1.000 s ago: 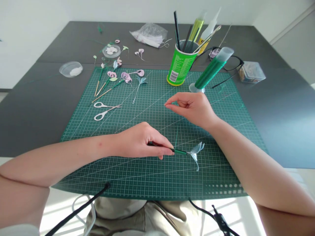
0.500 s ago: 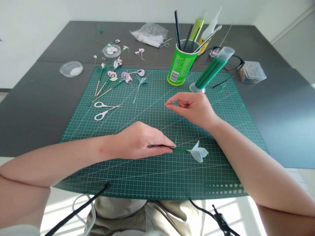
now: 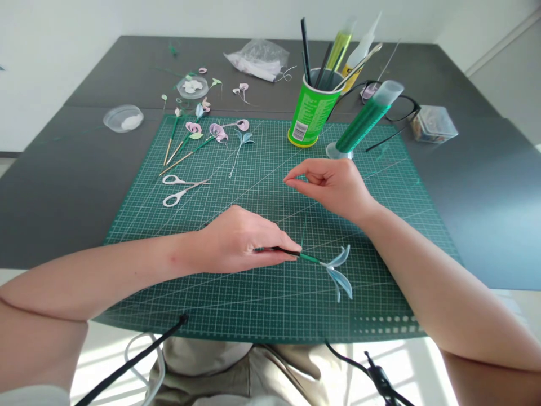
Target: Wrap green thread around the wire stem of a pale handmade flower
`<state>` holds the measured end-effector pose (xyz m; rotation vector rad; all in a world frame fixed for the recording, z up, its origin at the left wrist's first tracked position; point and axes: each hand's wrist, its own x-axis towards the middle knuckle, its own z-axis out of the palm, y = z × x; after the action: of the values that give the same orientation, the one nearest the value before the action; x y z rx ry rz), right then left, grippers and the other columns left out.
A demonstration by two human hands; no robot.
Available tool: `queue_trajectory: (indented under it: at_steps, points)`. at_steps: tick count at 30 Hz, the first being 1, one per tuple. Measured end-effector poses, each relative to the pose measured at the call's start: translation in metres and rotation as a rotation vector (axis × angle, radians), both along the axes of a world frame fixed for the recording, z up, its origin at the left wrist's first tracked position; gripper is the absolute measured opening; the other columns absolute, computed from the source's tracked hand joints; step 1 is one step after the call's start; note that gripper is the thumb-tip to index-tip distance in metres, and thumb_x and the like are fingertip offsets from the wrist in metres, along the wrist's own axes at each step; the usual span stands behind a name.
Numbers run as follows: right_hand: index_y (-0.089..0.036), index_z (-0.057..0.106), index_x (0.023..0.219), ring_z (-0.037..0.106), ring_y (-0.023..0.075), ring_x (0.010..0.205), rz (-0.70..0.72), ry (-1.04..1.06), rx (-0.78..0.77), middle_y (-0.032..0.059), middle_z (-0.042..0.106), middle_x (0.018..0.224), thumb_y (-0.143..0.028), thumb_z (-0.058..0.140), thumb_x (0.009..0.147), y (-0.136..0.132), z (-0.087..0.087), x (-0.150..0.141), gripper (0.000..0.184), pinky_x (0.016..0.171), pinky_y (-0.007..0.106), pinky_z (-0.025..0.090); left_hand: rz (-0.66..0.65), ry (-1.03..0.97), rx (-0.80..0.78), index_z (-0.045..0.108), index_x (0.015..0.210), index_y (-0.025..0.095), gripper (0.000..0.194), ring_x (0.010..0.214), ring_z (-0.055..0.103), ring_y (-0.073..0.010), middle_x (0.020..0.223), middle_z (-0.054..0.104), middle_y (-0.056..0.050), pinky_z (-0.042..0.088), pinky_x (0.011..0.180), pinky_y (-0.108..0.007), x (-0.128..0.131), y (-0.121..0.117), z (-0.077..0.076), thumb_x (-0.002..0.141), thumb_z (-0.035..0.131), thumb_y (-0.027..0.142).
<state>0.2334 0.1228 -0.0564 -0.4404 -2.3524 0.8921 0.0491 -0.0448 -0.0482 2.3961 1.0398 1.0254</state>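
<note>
My left hand (image 3: 240, 239) is closed around the slim stem of a pale blue artificial flower (image 3: 340, 276), pinched between thumb and fingers. Its stem, dark near my fingertips, is wrapped in green thread (image 3: 310, 257) just below the petals. The petals point right, spread and curled outward. From the stem a fine strand of the same green rises toward my right hand (image 3: 327, 186). That hand hovers over the cutting mat (image 3: 253, 304), thumb and index finger pressed together; where the strand meets the fingers is hidden.
White-handled scissors (image 3: 175, 190) and several finished flowers (image 3: 217, 133) lie at the mat's left. Behind my right hand stand a green can (image 3: 310, 113) of tools and a spool of green thread (image 3: 366, 121). Eyeglasses (image 3: 401, 117), a small clear box (image 3: 434, 124) and a plastic bag (image 3: 260, 59) sit farther back.
The flower has turned about its stem, so its petals now show edge-on and splayed. Both hands have stayed nearly in place.
</note>
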Motion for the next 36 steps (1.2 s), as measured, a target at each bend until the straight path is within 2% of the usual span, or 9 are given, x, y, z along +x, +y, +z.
queue_trajectory:
  at_steps: [7, 11, 17, 23, 30, 36]
  points:
    - [-0.013, 0.081, 0.088, 0.029, 0.0056, 0.049, -0.003, -0.002, 0.003, -0.0099, 0.03, 0.052, -0.017, 0.077, 0.093, 0.0006, -0.0017, -0.0006, 0.007, 0.05, 0.027, 0.026, 0.031, -0.016, -0.023, 0.079, 0.101, 0.018, 0.005, 0.07, 0.078, -0.0104, 0.086, 0.085, 0.002, 0.054, 0.063, -0.019, 0.0003, 0.0001, 0.0011, 0.099, 0.077, 0.022]
    - [-0.015, 0.081, 0.089, 0.029, 0.0059, 0.049, -0.004, 0.002, 0.003, -0.0099, 0.03, 0.052, -0.018, 0.077, 0.092, 0.001, -0.002, 0.0004, 0.006, 0.051, 0.026, 0.026, 0.044, -0.04, -0.091, 0.077, 0.098, 0.018, 0.003, 0.068, 0.076, -0.0077, 0.085, 0.084, 0.003, 0.049, 0.057, -0.016, -0.0003, 0.0, 0.0017, 0.099, 0.076, 0.02]
    - [-0.016, 0.081, 0.087, 0.029, 0.0064, 0.05, -0.008, -0.005, -0.018, -0.0095, 0.03, 0.052, -0.02, 0.076, 0.092, 0.0, -0.001, 0.0002, 0.008, 0.052, 0.028, 0.026, 0.061, -0.05, -0.194, 0.077, 0.096, 0.019, 0.011, 0.061, 0.071, -0.007, 0.084, 0.084, 0.002, 0.048, 0.057, -0.016, -0.0008, 0.0004, 0.0034, 0.103, 0.07, 0.024]
    - [-0.017, 0.081, 0.087, 0.029, 0.0076, 0.051, -0.035, -0.02, -0.035, -0.0089, 0.029, 0.052, -0.023, 0.076, 0.092, 0.0019, -0.0007, 0.0003, 0.009, 0.053, 0.028, 0.029, 0.122, -0.098, -0.161, 0.078, 0.097, 0.019, 0.016, 0.057, 0.065, -0.0072, 0.081, 0.082, 0.0, 0.05, 0.059, -0.017, 0.0023, -0.0007, 0.0064, 0.1, 0.076, 0.034]
    - [-0.016, 0.081, 0.087, 0.029, 0.0071, 0.05, -0.039, -0.015, -0.031, -0.0091, 0.029, 0.052, -0.023, 0.077, 0.092, 0.003, -0.0011, 0.0003, 0.01, 0.053, 0.028, 0.028, 0.132, -0.117, -0.058, 0.077, 0.099, 0.019, 0.006, 0.067, 0.072, -0.0097, 0.089, 0.084, -0.001, 0.056, 0.068, -0.019, 0.0034, -0.0011, 0.0087, 0.101, 0.072, 0.022]
    - [-0.017, 0.081, 0.087, 0.028, 0.0072, 0.05, -0.046, -0.027, -0.023, -0.0091, 0.029, 0.053, -0.023, 0.076, 0.092, 0.0029, -0.0007, 0.0003, 0.009, 0.054, 0.028, 0.028, 0.152, -0.097, -0.002, 0.075, 0.097, 0.021, 0.002, 0.08, 0.076, -0.0147, 0.09, 0.083, -0.001, 0.059, 0.077, -0.025, 0.0017, 0.0013, 0.0068, 0.099, 0.075, 0.02]
